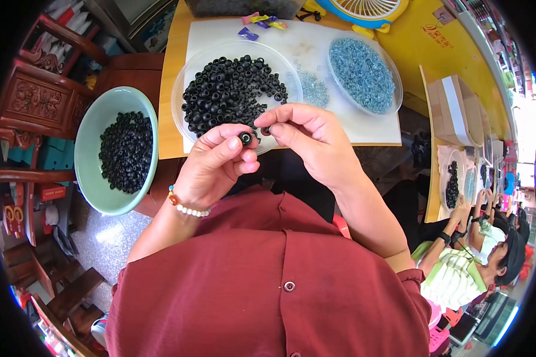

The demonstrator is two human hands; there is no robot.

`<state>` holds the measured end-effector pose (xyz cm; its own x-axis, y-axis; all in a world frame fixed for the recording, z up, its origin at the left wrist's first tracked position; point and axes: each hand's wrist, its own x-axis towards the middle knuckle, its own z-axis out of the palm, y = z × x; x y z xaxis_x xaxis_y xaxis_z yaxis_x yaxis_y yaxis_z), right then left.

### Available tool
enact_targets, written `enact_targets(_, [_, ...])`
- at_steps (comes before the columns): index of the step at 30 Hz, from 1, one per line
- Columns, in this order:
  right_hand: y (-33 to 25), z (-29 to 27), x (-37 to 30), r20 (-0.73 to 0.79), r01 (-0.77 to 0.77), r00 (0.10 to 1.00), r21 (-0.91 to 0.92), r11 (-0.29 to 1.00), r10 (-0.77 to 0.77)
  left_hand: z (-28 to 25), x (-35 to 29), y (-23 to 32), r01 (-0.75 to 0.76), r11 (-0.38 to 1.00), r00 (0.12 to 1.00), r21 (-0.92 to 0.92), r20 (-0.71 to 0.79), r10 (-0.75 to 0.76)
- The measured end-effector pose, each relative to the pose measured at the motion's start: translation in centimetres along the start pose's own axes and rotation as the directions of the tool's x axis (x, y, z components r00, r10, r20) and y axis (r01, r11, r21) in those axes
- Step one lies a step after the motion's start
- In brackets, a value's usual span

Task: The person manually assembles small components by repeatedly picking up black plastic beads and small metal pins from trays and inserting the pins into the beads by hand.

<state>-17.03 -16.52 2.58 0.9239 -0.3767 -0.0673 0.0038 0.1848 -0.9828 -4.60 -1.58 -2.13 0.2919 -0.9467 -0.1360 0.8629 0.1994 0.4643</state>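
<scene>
Left hand [213, 153] pinches a glossy, round black bead [245, 138], right hand [317, 141] a small dark piece [265, 131], at the wooden table's [175, 53] near edge; apparent joining needs alignment.

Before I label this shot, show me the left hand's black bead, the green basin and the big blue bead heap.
Black bead [245, 138]: head view, its holed face.
Green basin [89, 156]: head view, left inner wall.
Blue bead heap [362, 75]: head view, its middle.

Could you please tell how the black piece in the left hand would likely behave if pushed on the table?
The black piece would probably roll, since its outline looks round. It may feel slippery, as its surface shines. It is likely light, because the left hand holds it in a pinch.
</scene>
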Motion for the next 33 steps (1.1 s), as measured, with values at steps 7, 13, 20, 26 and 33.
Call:
enact_targets(7, [-1.8,0.0,-1.1,0.039,-0.030,0.999,0.188,0.982,0.023,0.6,-0.1,-0.2,0.037,0.998,0.999,0.043,0.030,-0.039])
enact_targets(13, [-1.7,0.0,-1.2,0.112,-0.095,0.991,0.209,0.973,0.073,0.9,-0.2,-0.1,0.070,0.992,0.998,0.109,-0.009,-0.070])
enact_targets(20, [-1.8,0.3,-1.3,0.109,-0.084,0.992,0.179,0.980,0.065,0.9,-0.4,0.2,0.081,0.979,0.996,0.187,-0.052,-0.073])
enact_targets(26, [-1.6,0.3,-1.2,0.098,-0.097,0.992,0.131,0.987,0.084,0.8,-0.4,0.3,0.083,0.959,0.995,0.272,-0.077,-0.064])
enact_targets(33, [-0.8,0.5,-1.1,0.080,-0.122,0.991,0.232,0.965,0.106,0.6,-0.6,-0.1,0.114,0.958,0.990,0.264,-0.115,-0.086])
